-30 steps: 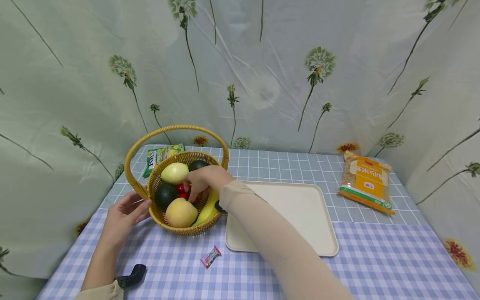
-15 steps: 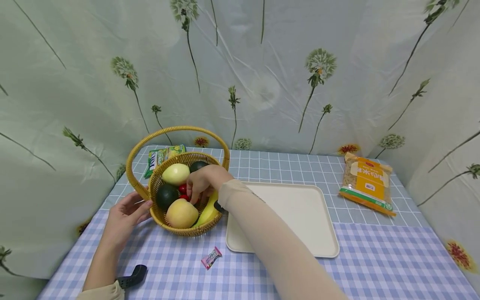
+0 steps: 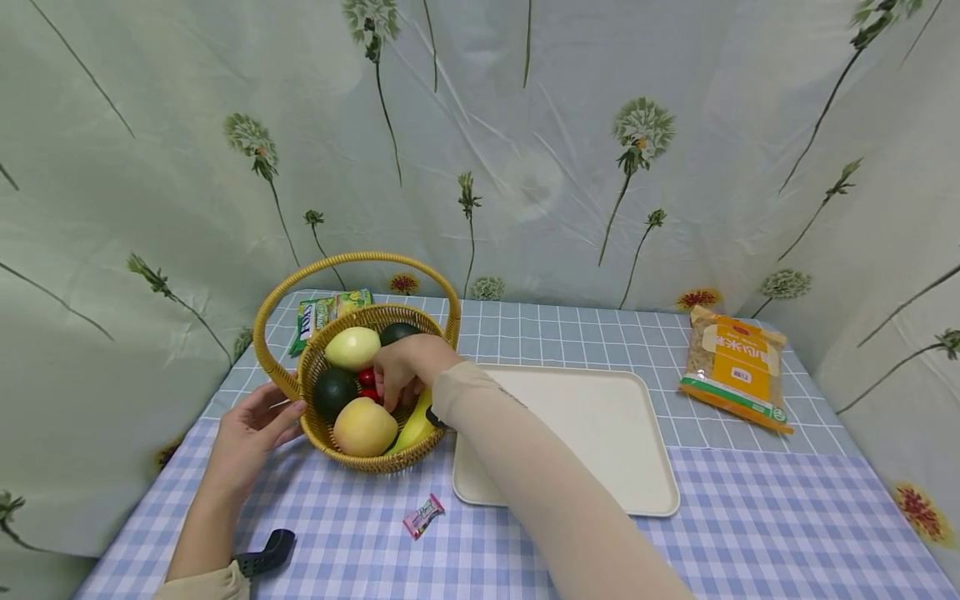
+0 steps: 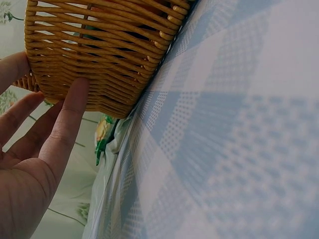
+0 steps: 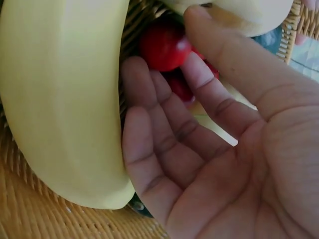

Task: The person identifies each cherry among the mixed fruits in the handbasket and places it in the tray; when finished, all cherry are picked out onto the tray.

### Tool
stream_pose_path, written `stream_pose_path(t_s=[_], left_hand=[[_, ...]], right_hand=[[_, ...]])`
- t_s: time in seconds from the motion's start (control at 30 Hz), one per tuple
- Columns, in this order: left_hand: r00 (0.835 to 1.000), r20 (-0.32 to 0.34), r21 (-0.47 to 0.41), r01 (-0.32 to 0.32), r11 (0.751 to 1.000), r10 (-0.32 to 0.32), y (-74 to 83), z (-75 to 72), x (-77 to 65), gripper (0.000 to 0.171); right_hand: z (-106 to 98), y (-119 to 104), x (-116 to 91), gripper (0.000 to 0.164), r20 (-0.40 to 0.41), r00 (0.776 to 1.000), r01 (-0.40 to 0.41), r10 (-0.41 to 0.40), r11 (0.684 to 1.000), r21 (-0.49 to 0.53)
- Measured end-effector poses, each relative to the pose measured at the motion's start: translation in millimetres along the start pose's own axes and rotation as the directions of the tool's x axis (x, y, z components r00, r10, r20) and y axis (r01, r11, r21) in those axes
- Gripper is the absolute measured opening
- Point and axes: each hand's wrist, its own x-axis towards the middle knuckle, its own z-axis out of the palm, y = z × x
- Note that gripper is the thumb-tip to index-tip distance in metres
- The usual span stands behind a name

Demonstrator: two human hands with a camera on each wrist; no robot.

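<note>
A wicker basket [image 3: 382,460] with a tall arched handle holds fruit at the table's left. My left hand [image 3: 251,427] rests its fairly straight fingers against the basket's left side; the left wrist view shows the fingertips [image 4: 77,92] on the weave. My right hand [image 3: 405,367] reaches down inside, fingers loosely bent beside small red round fruits [image 5: 164,45]. One finger touches a red fruit, while the thumb stays apart. A banana [image 5: 65,99] lies against its fingers. Around it lie a yellow peach-like fruit [image 3: 365,427], a pale green fruit [image 3: 352,348] and dark green fruits [image 3: 334,393].
A white tray [image 3: 592,425] lies right of the basket, partly under my right forearm. A pink-wrapped candy [image 3: 423,516] lies in front. Behind the basket is a green snack bag [image 3: 306,323]; an orange-labelled bag [image 3: 737,367] lies at the far right.
My right hand has shifted very slightly within the basket, around the red fruits. The left hand keeps its place at the basket's side.
</note>
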Motion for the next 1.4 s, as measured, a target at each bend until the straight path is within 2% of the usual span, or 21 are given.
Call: stream_pose_path(t_s=[0.2, 0.5, 0.6, 0.87, 0.97, 1.07, 1.2, 1.4], left_hand=[[1.000, 0.007, -0.019, -0.003, 1.000, 0.003, -0.2, 0.5, -0.4, 0.050], [1.000, 0.008, 0.022, 0.000, 1.000, -0.001, 0.1, 1.6, -0.6, 0.052], [1.000, 0.006, 0.007, -0.001, 1.000, 0.001, 0.7, 1.9, -0.4, 0.053], [1.000, 0.009, -0.001, -0.009, 1.000, 0.009, 0.2, 1.9, 0.6, 0.051], [1.000, 0.007, 0.003, 0.000, 1.000, 0.000, 0.0, 1.4, 0.7, 0.052], [1.000, 0.003, 0.007, 0.007, 1.000, -0.007, -0.1, 1.1, 0.3, 0.053], [1.000, 0.000, 0.000, 0.003, 1.000, -0.003, -0.3, 0.9, -0.4, 0.053], [1.000, 0.003, -0.027, -0.006, 1.000, 0.006, -1.4, 0.2, -0.4, 0.052]], right_hand=[[3.2, -6.8, -1.8, 0.018, -0.033, 0.999, -0.011, 0.008, 0.994, -0.112], [0.2, -5.5, -4.1, 0.011, -0.043, 0.999, -0.027, 0.021, 0.990, -0.141], [-3.1, -2.6, -6.6, 0.007, -0.046, 0.999, 0.000, -0.008, 0.986, -0.169], [-11.1, 6.3, -16.0, 0.012, -0.083, 0.990, 0.089, -0.112, 0.967, -0.239], [-12.5, 8.0, -25.1, 0.013, -0.107, 0.981, 0.124, -0.161, 0.948, -0.292], [-11.6, 11.2, -35.3, 0.020, -0.130, 0.965, 0.178, -0.227, 0.934, -0.310], [-7.9, 17.8, -49.4, 0.032, -0.152, 0.942, 0.250, -0.298, 0.929, -0.272], [-4.5, 33.7, -68.6, 0.031, -0.183, 0.909, 0.330, -0.374, 0.915, -0.231]])
